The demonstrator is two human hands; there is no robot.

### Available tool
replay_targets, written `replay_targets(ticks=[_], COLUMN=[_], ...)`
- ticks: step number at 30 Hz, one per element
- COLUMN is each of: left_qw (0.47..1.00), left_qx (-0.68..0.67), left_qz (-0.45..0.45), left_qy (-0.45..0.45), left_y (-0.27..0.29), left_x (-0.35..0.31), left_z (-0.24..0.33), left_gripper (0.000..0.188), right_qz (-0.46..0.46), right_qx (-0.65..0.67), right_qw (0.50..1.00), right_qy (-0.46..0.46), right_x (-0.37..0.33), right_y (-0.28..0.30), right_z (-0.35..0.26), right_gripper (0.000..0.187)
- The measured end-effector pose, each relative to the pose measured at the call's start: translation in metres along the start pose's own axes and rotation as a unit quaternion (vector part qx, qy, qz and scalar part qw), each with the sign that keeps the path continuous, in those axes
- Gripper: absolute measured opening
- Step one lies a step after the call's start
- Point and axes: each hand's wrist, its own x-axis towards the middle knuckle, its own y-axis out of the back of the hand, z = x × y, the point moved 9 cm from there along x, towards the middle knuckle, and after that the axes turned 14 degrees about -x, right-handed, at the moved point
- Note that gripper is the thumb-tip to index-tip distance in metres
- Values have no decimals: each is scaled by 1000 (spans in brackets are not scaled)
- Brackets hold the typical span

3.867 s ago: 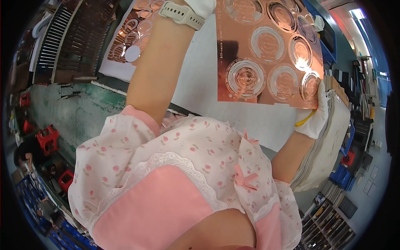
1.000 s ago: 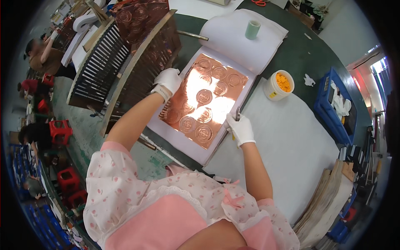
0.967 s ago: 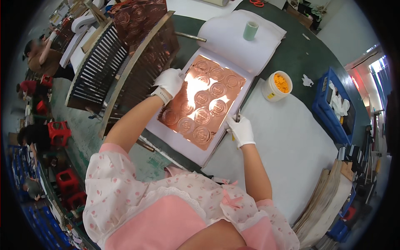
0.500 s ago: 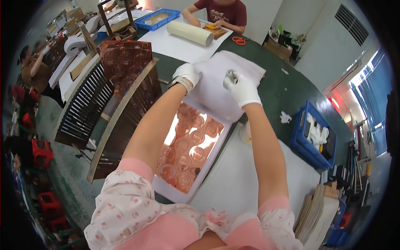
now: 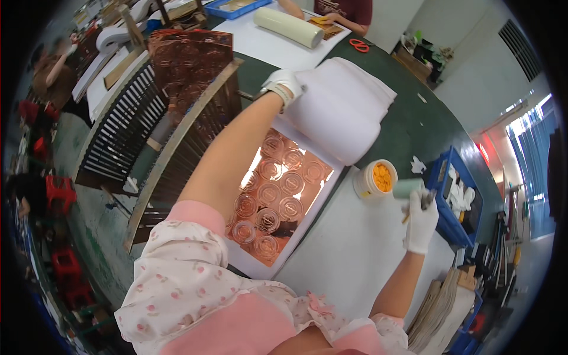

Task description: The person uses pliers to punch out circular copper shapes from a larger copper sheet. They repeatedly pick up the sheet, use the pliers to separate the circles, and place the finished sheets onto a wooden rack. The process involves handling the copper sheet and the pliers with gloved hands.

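My left hand, in a white glove, grips the near-left edge of the folded-back white sheet. Below the sheet lies a shiny copper-coloured plate with rows of round embossed patterns, set in a white border. To the right, my gloved right hand is closed around the handle of a small tool with a blurred grey-green cylindrical head; its exact kind is unclear. The head is just right of a white tub holding orange-yellow material.
A curved slatted rack with brown embossed sheets stands at left. A blue crate with white gloves sits at right, near cardboard sheets. Across the table are a cream roll, red scissors and another person.
My right hand has moved from the sheet toward me and right, beside the tub, which is now in full view. My left hand stays at the sheet's edge. More of the plate shows.
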Motion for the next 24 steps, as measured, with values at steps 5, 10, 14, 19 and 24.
replay_targets(ticks=[5,10,14,19,24], left_qw=[997,994,981,974,944], left_qx=[43,96,176,-122,-281], left_qz=[-51,-24,-83,-189,-171], left_qy=[33,41,-21,-36,-28], left_y=[-6,-8,-4,9,22], left_x=[20,27,17,-10,-48], left_z=[-7,-15,9,13,24], left_gripper=[61,72,71,52,41], right_qz=[56,16,77,-7,-84], right_qx=[-285,-386,-241,-84,149], right_qw=[949,900,943,979,976], right_qy=[-126,-201,-218,-185,-137], right_x=[-59,-95,-103,-81,-39], right_y=[62,72,95,46,-53], right_z=[112,157,133,110,78], right_gripper=[30,36,35,31,38])
